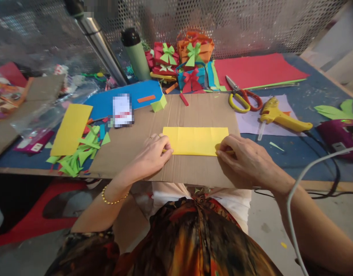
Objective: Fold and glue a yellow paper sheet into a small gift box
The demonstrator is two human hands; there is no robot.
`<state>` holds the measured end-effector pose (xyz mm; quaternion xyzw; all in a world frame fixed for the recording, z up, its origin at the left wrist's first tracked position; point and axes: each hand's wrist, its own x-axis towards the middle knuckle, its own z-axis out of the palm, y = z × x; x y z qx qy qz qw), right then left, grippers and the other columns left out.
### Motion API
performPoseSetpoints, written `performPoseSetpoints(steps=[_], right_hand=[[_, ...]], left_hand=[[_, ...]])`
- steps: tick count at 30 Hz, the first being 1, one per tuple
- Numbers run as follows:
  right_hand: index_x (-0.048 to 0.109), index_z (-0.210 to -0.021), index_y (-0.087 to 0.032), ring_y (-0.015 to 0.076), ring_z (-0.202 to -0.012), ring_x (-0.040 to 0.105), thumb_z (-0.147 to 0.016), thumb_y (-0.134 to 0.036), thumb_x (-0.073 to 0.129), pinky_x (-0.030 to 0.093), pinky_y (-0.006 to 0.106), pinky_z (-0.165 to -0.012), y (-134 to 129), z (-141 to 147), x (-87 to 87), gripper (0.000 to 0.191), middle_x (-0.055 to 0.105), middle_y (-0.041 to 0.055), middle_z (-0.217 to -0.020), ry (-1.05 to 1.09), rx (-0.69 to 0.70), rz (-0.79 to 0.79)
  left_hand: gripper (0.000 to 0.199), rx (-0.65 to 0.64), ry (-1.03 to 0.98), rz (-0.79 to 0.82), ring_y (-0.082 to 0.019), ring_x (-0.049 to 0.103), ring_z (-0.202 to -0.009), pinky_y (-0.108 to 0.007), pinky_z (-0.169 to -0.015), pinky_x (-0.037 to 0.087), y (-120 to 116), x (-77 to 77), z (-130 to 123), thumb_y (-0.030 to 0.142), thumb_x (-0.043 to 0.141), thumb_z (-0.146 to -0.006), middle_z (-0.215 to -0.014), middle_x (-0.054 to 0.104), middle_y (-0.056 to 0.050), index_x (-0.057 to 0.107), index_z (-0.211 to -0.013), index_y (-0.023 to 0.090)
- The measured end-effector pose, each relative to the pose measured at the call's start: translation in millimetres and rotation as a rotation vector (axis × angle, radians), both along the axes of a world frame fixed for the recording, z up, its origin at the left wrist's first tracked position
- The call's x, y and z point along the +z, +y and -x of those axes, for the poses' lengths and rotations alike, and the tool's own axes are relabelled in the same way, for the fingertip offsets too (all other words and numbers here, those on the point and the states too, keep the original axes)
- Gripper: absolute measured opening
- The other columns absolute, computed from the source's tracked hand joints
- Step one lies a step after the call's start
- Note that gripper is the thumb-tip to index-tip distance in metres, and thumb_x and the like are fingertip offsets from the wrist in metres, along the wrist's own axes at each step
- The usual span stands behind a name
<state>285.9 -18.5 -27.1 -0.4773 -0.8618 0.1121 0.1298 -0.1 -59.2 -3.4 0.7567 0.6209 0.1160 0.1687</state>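
A rectangular sheet of yellow paper (196, 141) with faint vertical creases lies in front of me on a flat piece of brown cardboard (205, 111). My left hand (155, 153) pinches its left end near the lower corner, fingers curled and thumb pressed in. At the right end my right hand (242, 155) holds the opposite lower corner between thumb and fingers. The undersides of both corners are hidden by my fingers.
A yellow glue gun (285, 119) and scissors (245, 99) lie at the right. Green paper scraps (81, 155) and another yellow sheet (71, 128) lie left. Small paper baskets (193, 50) stand behind, near a green bottle (136, 55). A white cable (294, 195) crosses my right arm.
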Motion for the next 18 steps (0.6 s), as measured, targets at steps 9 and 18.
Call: performPoseSetpoints(steps=[9, 18], right_hand=[[0.059, -0.084, -0.023, 0.0219, -0.071, 0.062, -0.094, -0.034, 0.053, 0.037, 0.032, -0.062, 0.7, -1.6, 0.5, 0.016, 0.071, 0.0048, -0.085, 0.002, 0.014, 0.024], [0.058, -0.083, -0.023, 0.0209, -0.070, 0.062, -0.094, -0.034, 0.053, 0.037, 0.032, -0.062, 0.6, -1.1, 2.0, 0.016, 0.070, 0.0043, -0.084, 0.013, 0.010, 0.026]], left_hand=[[0.017, -0.028, -0.040, 0.035, -0.022, 0.051, -0.089, -0.039, -0.083, 0.040, 1.3, 1.3, 3.0, 0.017, 0.048, -0.094, -0.087, 0.056, -0.003, 0.044, -0.078, 0.023], [0.020, -0.039, -0.012, 0.023, -0.022, 0.050, -0.088, -0.037, -0.081, 0.039, 1.3, 1.4, 4.0, 0.014, 0.052, -0.090, -0.086, 0.053, -0.002, 0.040, -0.077, 0.024]])
